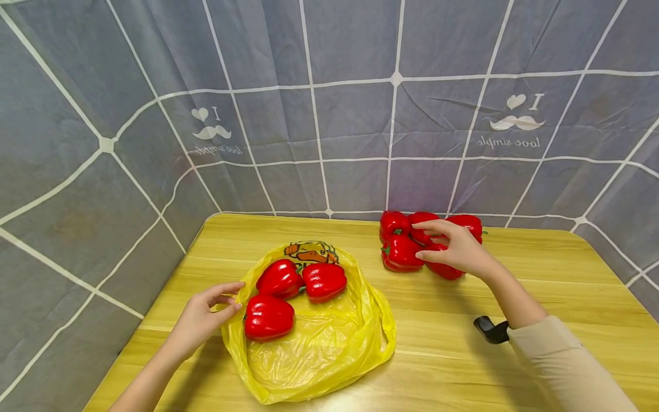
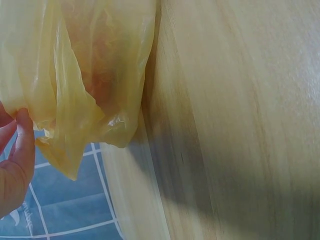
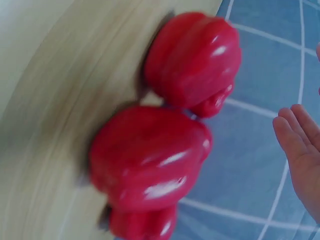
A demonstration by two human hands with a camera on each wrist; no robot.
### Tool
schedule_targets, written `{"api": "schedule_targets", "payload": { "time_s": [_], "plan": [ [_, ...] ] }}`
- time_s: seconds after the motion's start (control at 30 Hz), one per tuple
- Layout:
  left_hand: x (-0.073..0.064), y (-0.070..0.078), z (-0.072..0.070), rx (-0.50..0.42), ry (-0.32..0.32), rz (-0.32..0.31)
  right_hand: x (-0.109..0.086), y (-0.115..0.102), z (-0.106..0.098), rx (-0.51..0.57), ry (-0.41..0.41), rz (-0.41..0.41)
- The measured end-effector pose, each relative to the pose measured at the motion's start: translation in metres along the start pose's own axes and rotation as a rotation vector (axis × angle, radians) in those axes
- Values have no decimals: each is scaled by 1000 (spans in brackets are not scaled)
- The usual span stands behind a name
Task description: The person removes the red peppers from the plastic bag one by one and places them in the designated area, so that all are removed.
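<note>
My left hand (image 1: 206,315) pinches the left rim of a yellow plastic bag (image 1: 314,355), which lies mouth up. In the left wrist view, fingers (image 2: 22,145) hold the thin film of the bag (image 2: 115,75). Inside the bag are three red bell peppers (image 1: 269,317), towards its left and back. My right hand (image 1: 458,249) hovers over a cluster of several red bell peppers (image 1: 401,253), thumb and fingers apart. In the right wrist view, that hand (image 3: 307,155) stands apart from the bell peppers (image 3: 150,155), with nothing in its grasp.
A wooden table (image 1: 437,366) carries everything. A black curved object (image 1: 491,330) shows beside the right sleeve. Grey cloth (image 1: 355,126) with white lines hangs behind the table and along its sides.
</note>
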State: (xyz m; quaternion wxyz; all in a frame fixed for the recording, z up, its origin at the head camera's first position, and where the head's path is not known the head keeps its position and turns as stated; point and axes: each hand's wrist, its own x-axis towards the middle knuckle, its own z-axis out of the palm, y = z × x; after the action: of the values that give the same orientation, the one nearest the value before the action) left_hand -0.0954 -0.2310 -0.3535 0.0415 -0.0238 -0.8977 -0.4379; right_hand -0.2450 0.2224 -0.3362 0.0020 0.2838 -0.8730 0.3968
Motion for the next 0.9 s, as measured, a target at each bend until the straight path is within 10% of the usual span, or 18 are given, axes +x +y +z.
{"api": "schedule_targets", "payload": {
  "time_s": [0.9],
  "plan": [
    [1, -2, 1, -19, 6, 16, 37, -56, 59, 152, -186, -174]
  ]
}}
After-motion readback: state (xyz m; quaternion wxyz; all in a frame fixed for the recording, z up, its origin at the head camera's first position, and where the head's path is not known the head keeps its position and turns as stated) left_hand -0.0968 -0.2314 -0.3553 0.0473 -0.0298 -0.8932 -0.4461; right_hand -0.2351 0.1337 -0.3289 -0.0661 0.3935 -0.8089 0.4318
